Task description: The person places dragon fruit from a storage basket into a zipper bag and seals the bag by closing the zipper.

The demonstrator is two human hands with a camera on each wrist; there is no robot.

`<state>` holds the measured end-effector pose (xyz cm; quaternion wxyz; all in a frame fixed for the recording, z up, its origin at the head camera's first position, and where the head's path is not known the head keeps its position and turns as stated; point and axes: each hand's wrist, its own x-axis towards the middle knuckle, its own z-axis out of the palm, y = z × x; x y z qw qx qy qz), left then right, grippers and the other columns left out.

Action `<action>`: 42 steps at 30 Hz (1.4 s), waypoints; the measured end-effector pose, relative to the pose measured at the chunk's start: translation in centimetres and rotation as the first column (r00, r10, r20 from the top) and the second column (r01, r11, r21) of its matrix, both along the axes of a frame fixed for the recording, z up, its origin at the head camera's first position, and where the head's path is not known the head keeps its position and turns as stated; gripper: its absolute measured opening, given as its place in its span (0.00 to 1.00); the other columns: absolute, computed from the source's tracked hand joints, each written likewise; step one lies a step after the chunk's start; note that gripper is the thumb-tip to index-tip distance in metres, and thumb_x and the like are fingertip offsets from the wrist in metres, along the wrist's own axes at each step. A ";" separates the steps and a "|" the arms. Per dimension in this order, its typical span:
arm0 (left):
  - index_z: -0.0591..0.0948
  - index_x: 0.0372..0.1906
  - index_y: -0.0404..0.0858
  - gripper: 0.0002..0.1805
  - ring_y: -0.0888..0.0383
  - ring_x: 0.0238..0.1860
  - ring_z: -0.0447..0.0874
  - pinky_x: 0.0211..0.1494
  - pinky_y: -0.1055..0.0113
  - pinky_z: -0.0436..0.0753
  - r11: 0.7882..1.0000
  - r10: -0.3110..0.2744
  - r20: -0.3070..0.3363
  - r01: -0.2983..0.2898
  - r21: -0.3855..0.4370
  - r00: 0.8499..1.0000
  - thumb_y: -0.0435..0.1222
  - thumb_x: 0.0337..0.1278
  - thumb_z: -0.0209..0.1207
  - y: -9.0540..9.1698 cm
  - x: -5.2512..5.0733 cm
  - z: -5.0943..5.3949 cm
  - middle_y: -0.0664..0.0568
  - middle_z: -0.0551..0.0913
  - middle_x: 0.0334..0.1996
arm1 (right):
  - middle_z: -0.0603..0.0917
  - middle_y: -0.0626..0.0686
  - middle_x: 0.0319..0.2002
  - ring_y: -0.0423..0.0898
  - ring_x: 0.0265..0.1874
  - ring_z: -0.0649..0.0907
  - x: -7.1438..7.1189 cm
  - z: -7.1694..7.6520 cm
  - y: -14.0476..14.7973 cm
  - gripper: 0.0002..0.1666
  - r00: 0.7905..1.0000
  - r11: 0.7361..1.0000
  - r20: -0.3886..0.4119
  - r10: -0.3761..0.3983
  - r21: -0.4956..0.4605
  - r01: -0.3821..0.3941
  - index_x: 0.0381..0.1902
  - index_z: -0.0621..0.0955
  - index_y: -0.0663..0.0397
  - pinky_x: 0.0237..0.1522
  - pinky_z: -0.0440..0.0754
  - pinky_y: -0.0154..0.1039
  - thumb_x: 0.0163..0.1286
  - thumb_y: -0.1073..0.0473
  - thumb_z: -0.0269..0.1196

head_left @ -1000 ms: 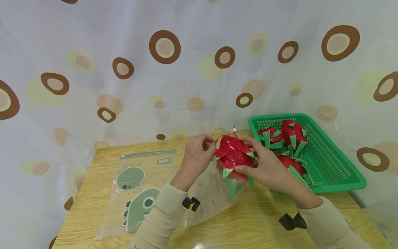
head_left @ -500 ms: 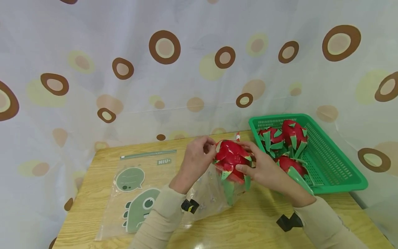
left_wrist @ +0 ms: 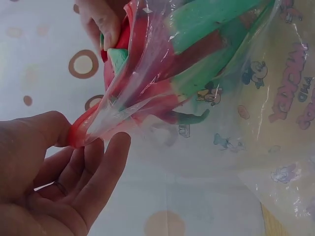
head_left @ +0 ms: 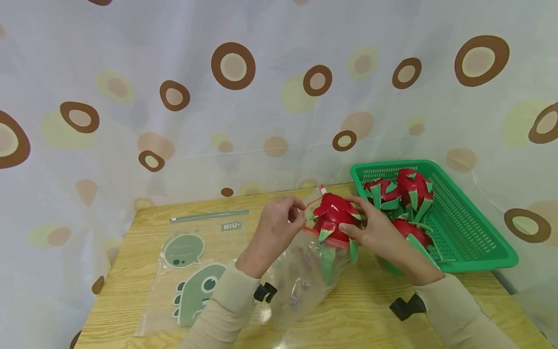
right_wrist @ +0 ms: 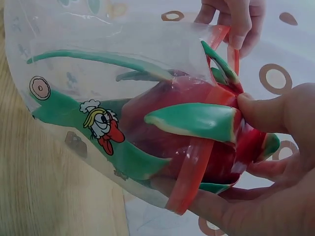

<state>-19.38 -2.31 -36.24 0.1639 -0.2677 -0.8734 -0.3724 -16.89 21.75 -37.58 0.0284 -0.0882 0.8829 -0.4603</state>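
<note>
A red dragon fruit [head_left: 334,213] with green-tipped scales sits partway inside a clear zip bag [right_wrist: 162,39] with a red rim and cartoon prints. My right hand [head_left: 379,232] grips the fruit's exposed end, thumb on one side and fingers round the other. With thumb and fingers, my left hand [head_left: 276,230] pinches the bag's red rim, left of the fruit. In the left wrist view, the left hand [left_wrist: 64,172] stretches that rim outward. Through the bag's film the fruit's long green scales [right_wrist: 187,120] show.
A green plastic basket [head_left: 475,218] at the right holds several more dragon fruits [head_left: 414,189]. Flat on the wooden table [head_left: 362,310], to the left, lies another clear zip bag [head_left: 192,286] with a green dinosaur print. A patterned curtain [head_left: 261,97] hangs behind the table.
The fruit has sunk lower into the bag's mouth and shifted slightly right. The bag's red rim now stands wider apart on the left. Both hands keep their holds.
</note>
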 end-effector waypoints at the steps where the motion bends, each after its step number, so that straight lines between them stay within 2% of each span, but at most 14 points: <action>1: 0.84 0.36 0.38 0.07 0.63 0.26 0.74 0.29 0.76 0.76 1.000 -0.001 0.006 0.001 -0.003 1.000 0.27 0.58 0.57 0.0 0.0 0.0 0.55 0.79 0.25 | 0.70 0.67 0.66 0.63 0.56 0.79 -0.1 -0.1 0.1 0.45 1.000 1.000 0.003 -0.010 0.005 0.010 0.76 0.57 0.53 0.37 0.85 0.40 0.69 0.46 0.65; 6: 0.84 0.36 0.40 0.07 0.64 0.27 0.77 0.31 0.77 0.78 0.999 -0.025 0.038 0.026 -0.031 0.999 0.27 0.58 0.58 -0.1 0.1 -0.3 0.55 0.80 0.26 | 0.67 0.68 0.68 0.61 0.52 0.80 -0.3 -0.3 0.5 0.46 0.999 0.999 0.034 -0.040 -0.025 0.040 0.76 0.56 0.54 0.33 0.86 0.42 0.70 0.45 0.64; 10: 0.85 0.39 0.40 0.08 0.65 0.28 0.80 0.32 0.78 0.79 0.996 -0.078 0.072 0.081 -0.041 0.994 0.27 0.57 0.60 -0.1 0.0 -0.2 0.55 0.82 0.26 | 0.68 0.69 0.65 0.54 0.42 0.84 -0.5 -0.3 0.7 0.46 0.997 0.997 0.058 -0.052 -0.057 0.055 0.76 0.55 0.54 0.33 0.86 0.44 0.70 0.45 0.63; 12: 0.85 0.41 0.39 0.08 0.65 0.29 0.80 0.32 0.78 0.79 0.995 -0.091 0.095 0.095 -0.039 0.991 0.28 0.57 0.61 -0.1 0.0 -0.1 0.55 0.83 0.27 | 0.68 0.68 0.66 0.51 0.37 0.84 -0.5 -0.3 0.8 0.47 0.997 0.998 0.043 -0.058 -0.027 0.059 0.76 0.55 0.54 0.32 0.85 0.44 0.70 0.45 0.64; 19: 0.85 0.45 0.39 0.10 0.64 0.30 0.80 0.33 0.77 0.79 0.996 -0.077 0.147 0.083 -0.031 0.986 0.30 0.60 0.60 0.2 0.1 0.1 0.56 0.82 0.27 | 0.72 0.66 0.65 0.58 0.50 0.82 -0.2 -0.4 0.4 0.45 0.994 0.995 -0.103 -0.039 0.092 0.049 0.74 0.57 0.57 0.41 0.85 0.42 0.70 0.48 0.64; 24: 0.85 0.47 0.36 0.13 0.63 0.30 0.83 0.33 0.76 0.80 0.998 -0.058 0.139 0.061 -0.020 0.989 0.28 0.58 0.60 0.6 -0.1 -0.2 0.54 0.83 0.26 | 0.75 0.64 0.63 0.54 0.47 0.82 -0.2 -0.1 0.0 0.44 0.991 0.994 -0.131 -0.004 0.107 0.018 0.74 0.59 0.57 0.39 0.85 0.40 0.68 0.51 0.66; 26: 0.84 0.49 0.35 0.14 0.63 0.30 0.82 0.33 0.76 0.80 0.999 -0.035 0.165 0.037 -0.008 0.986 0.28 0.57 0.60 0.8 -0.1 -0.3 0.54 0.83 0.26 | 0.76 0.62 0.61 0.52 0.45 0.82 -0.1 -0.1 -0.1 0.44 0.993 0.995 -0.119 0.012 0.103 0.001 0.73 0.59 0.56 0.37 0.84 0.37 0.68 0.52 0.67; 29: 0.81 0.55 0.34 0.18 0.64 0.24 0.78 0.29 0.75 0.78 1.000 0.002 0.270 -0.006 0.012 0.963 0.30 0.58 0.58 0.9 -0.1 -0.4 0.56 0.81 0.24 | 0.77 0.61 0.60 0.51 0.43 0.81 0.1 -0.1 -0.4 0.44 0.991 0.995 -0.127 0.035 0.102 -0.022 0.73 0.61 0.56 0.35 0.84 0.36 0.66 0.53 0.68; 32: 0.77 0.60 0.33 0.22 0.63 0.18 0.70 0.23 0.72 0.72 0.999 0.029 0.399 -0.042 0.026 0.917 0.33 0.60 0.55 1.0 -0.2 -0.3 0.55 0.78 0.20 | 0.77 0.60 0.59 0.52 0.46 0.80 0.2 -0.3 -0.8 0.43 0.985 0.993 -0.164 0.057 0.114 -0.039 0.71 0.63 0.56 0.38 0.86 0.39 0.65 0.54 0.70; 35: 0.75 0.60 0.35 0.21 0.61 0.16 0.72 0.20 0.69 0.71 0.998 0.041 0.492 -0.059 0.020 0.870 0.36 0.65 0.52 1.1 -0.3 -0.3 0.54 0.78 0.21 | 0.77 0.59 0.59 0.53 0.51 0.80 0.2 -0.5 -1.1 0.41 0.977 0.991 -0.192 0.089 0.120 -0.066 0.70 0.65 0.56 0.43 0.87 0.44 0.64 0.56 0.70; 37: 0.76 0.57 0.36 0.17 0.61 0.18 0.76 0.20 0.68 0.75 0.998 0.057 0.513 -0.063 -0.006 0.857 0.39 0.68 0.50 1.2 -0.4 -0.3 0.54 0.80 0.24 | 0.77 0.57 0.58 0.53 0.53 0.80 0.2 -0.5 -1.3 0.40 0.974 0.990 -0.197 0.111 0.113 -0.090 0.69 0.66 0.54 0.46 0.87 0.47 0.63 0.58 0.71; 38: 0.76 0.54 0.37 0.16 0.61 0.19 0.78 0.21 0.68 0.77 0.998 0.068 0.507 -0.064 -0.025 0.859 0.40 0.70 0.50 1.2 -0.5 -0.3 0.54 0.81 0.25 | 0.77 0.56 0.58 0.52 0.53 0.80 0.2 -0.5 -1.4 0.40 0.973 0.989 -0.196 0.121 0.108 -0.101 0.69 0.66 0.53 0.47 0.87 0.47 0.63 0.59 0.71; 40: 0.77 0.49 0.38 0.12 0.61 0.19 0.77 0.21 0.69 0.77 0.995 0.097 0.472 -0.068 -0.078 0.876 0.41 0.71 0.50 1.3 -0.6 -0.3 0.54 0.81 0.24 | 0.78 0.55 0.58 0.52 0.54 0.80 0.2 -0.5 -1.6 0.39 0.970 0.987 -0.198 0.141 0.105 -0.122 0.68 0.67 0.52 0.49 0.87 0.48 0.63 0.60 0.71; 42: 0.78 0.42 0.39 0.09 0.61 0.18 0.74 0.20 0.70 0.75 0.986 0.128 0.386 -0.076 -0.147 0.914 0.40 0.71 0.51 1.3 -0.7 -0.3 0.54 0.80 0.23 | 0.77 0.55 0.59 0.52 0.54 0.80 0.3 -0.5 -1.7 0.38 0.969 0.985 -0.193 0.152 0.109 -0.133 0.68 0.67 0.53 0.49 0.87 0.48 0.63 0.60 0.71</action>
